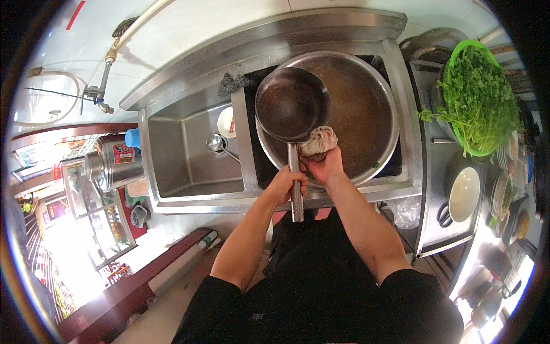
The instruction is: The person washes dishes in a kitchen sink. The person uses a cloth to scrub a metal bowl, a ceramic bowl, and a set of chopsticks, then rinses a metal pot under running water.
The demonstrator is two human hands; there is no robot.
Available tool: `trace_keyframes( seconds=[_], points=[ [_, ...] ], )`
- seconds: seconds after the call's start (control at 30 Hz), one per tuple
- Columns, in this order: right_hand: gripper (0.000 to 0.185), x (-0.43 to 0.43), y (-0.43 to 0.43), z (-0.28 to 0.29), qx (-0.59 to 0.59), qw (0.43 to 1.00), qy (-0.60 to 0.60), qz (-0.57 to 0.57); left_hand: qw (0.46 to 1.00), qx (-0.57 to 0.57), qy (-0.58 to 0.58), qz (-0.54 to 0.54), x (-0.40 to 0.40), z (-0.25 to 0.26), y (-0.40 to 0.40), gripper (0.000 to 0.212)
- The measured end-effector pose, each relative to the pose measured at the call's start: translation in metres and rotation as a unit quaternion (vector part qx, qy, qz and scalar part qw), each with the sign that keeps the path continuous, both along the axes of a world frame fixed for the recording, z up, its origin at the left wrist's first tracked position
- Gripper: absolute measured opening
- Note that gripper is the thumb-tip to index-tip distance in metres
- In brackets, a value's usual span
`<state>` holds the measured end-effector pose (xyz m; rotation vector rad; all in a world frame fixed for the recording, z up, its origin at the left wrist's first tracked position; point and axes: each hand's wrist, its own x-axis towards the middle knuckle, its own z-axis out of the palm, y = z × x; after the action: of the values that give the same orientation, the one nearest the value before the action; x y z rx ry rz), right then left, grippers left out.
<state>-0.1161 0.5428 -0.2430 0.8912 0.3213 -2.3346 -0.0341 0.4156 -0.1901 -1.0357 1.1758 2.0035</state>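
Note:
My left hand (284,185) grips the metal handle of a dark, deep saucepan (293,103), whose inside faces up at me. Bunched in my right hand (325,164) is a stained, light-coloured cloth (319,141), held against the pan's outer side near the handle. Beneath both lies a wide, round metal basin (365,122) set in the right bay of a stainless steel sink unit; its brownish inside is partly hidden by the pan and my hands.
The left sink basin (167,167) holds a metal ladle (215,142) and a white bowl (225,122). Steel wool (231,84) sits on the divider's back end. To the right are a green basket (456,77) of leafy herbs (481,103), a white bowl (464,195) and scissors (444,216).

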Motion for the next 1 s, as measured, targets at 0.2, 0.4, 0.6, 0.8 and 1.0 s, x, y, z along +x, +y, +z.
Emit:
trace_keyframes(
  seconds=[0.2,0.4,0.6,0.8,1.0],
  points=[
    [0.041,0.004,0.015,0.039,0.146,0.981,0.021,0.126,0.998,-0.048,0.014,0.037,0.003,-0.019,-0.012,0.029],
    [0.039,-0.038,0.064,0.015,0.277,0.957,0.074,0.035,0.998,-0.037,0.049,0.002,0.019,-0.012,-0.020,0.042],
    [0.060,-0.071,0.099,-0.021,0.632,0.585,0.308,0.405,0.999,0.019,0.045,0.023,0.031,-0.001,-0.011,0.037],
    [0.086,-0.067,0.081,-0.005,0.736,0.161,0.426,0.500,0.996,-0.070,0.050,-0.036,0.031,0.020,-0.009,0.040],
    [0.078,-0.055,0.070,-0.041,0.666,-0.031,0.462,0.584,0.989,-0.129,0.067,-0.017,0.043,0.012,-0.014,0.043]
  ],
)
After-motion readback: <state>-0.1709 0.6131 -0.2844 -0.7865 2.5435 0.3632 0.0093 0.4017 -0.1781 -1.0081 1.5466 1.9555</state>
